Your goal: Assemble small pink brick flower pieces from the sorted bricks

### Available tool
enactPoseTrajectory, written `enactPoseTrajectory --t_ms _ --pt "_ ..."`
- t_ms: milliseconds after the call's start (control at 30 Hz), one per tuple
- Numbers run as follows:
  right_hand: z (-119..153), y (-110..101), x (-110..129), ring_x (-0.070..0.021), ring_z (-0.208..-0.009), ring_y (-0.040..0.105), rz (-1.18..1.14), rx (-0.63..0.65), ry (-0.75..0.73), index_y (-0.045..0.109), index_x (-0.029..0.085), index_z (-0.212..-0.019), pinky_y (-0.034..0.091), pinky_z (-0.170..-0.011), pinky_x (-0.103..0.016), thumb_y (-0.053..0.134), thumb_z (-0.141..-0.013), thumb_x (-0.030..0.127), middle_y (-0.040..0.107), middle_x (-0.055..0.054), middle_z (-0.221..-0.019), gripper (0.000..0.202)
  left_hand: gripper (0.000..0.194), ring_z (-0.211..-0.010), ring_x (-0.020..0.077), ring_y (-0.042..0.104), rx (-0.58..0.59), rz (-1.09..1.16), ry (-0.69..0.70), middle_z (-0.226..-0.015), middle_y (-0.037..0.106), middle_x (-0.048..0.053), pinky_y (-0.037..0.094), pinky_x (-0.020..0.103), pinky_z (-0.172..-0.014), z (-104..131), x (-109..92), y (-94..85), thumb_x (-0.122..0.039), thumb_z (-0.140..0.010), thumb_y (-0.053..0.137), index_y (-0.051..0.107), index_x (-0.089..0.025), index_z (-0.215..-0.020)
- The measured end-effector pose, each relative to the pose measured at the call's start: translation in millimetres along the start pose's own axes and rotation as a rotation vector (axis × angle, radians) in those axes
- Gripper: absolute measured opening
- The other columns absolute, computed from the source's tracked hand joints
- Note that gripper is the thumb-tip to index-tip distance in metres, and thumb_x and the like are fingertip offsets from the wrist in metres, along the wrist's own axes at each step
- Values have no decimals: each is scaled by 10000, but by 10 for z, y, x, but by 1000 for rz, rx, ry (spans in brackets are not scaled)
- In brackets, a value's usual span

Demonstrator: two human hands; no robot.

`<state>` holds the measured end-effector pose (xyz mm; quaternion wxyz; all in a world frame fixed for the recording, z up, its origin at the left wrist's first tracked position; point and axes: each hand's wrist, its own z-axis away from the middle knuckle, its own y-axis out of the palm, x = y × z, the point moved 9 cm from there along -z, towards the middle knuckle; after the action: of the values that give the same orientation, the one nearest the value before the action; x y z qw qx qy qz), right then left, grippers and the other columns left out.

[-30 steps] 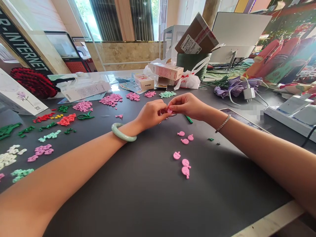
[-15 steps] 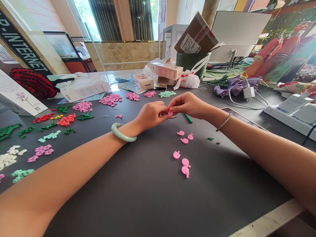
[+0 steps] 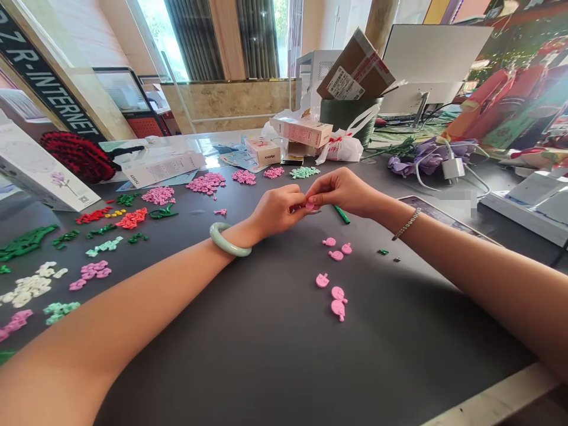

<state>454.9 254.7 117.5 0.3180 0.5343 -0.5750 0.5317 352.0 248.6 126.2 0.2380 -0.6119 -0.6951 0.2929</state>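
My left hand (image 3: 279, 212) and my right hand (image 3: 339, 192) meet above the dark table, fingertips pinched together on a small pink piece (image 3: 310, 206). Fingers cover most of that piece. Just under my right hand lies a green stick (image 3: 341, 214). Nearer to me are loose round pink pieces with small tabs: three around one spot (image 3: 336, 255), one below them (image 3: 322, 280), and two touching each other (image 3: 338, 309). A tiny green piece (image 3: 383, 252) and a tiny dark one (image 3: 397, 259) sit to their right.
Piles of red (image 3: 93, 215), white (image 3: 31, 287), green (image 3: 29, 241) and pink pieces (image 3: 206, 183) cover the left side. Boxes (image 3: 302, 131), a plastic bag (image 3: 341, 148), purple flowers (image 3: 402, 165), a charger (image 3: 452, 168) and a tablet (image 3: 444, 214) stand or lie farther back.
The view has shifted slightly left, so the scene appears a little farther right. Both hands still pinch the pink piece, with only slight finger movement.
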Motion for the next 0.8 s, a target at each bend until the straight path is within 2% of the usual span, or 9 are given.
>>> enactPoseTrajectory --t_ms 233,500,800 --pt "-13 -17 11 -118 -607 631 7 13 -1 761 177 -672 547 -617 -258 889 -598 260 706 -17 -630 170 400 -568 104 492 29 -50 -21 -691 570 17 361 234 -550 -1 18 11 -454 -971 495 710 -158 -810" --pt "3 -72 75 -135 -670 663 -42 -28 -17 746 169 -687 572 -674 -274 905 -596 329 723 -33 -705 243 477 -539 85 488 -93 55 -89 -666 600 6 393 223 -556 -23 74 -90 -551 -929 530 641 -150 -696" --pt "9 -45 66 -164 -698 680 -85 -109 -65 727 182 -662 590 -722 -324 923 -552 413 729 -35 -714 322 572 -524 82 477 -127 52 -151 -648 603 4 376 224 -535 -19 144 -108 -673 -874 514 618 -149 -667"
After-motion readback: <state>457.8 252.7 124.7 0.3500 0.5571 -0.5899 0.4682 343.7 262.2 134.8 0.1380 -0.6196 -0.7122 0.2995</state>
